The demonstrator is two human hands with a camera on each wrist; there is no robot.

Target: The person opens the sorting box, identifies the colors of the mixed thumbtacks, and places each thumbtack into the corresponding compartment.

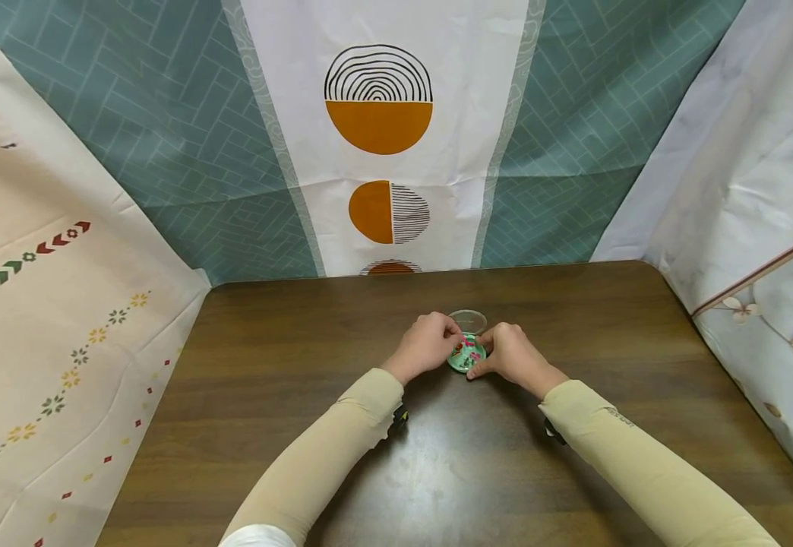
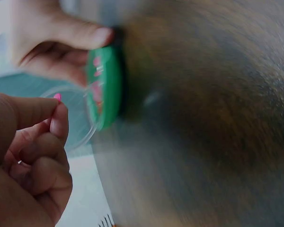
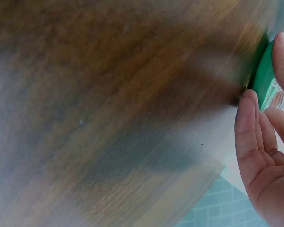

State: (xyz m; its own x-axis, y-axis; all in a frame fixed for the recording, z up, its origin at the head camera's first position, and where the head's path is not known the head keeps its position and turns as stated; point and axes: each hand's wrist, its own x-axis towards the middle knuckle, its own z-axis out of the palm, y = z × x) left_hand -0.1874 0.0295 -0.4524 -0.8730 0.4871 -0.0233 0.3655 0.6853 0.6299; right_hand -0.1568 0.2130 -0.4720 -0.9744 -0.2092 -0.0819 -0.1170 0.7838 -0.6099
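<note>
A small round green case [image 1: 460, 365] lies on the table with its clear lid [image 1: 468, 320] standing open on the far side. Several pink and other coloured small pieces sit inside it. My left hand [image 1: 428, 342] is at the case's left; in the left wrist view its thumb and forefinger pinch a tiny pink piece [image 2: 57, 97], whose kind is too small to tell. From the other side my right hand [image 1: 514, 357] holds the case by its rim, thumb on the near side and fingers round the right side. In the right wrist view only the green edge [image 3: 263, 80] of the case shows.
The brown wooden table [image 1: 287, 425] runs out to both sides and toward me. Behind it hangs a green and white patterned cloth [image 1: 465, 137]. Light printed cloths hang at the left [image 1: 48, 304] and right [image 1: 759, 190].
</note>
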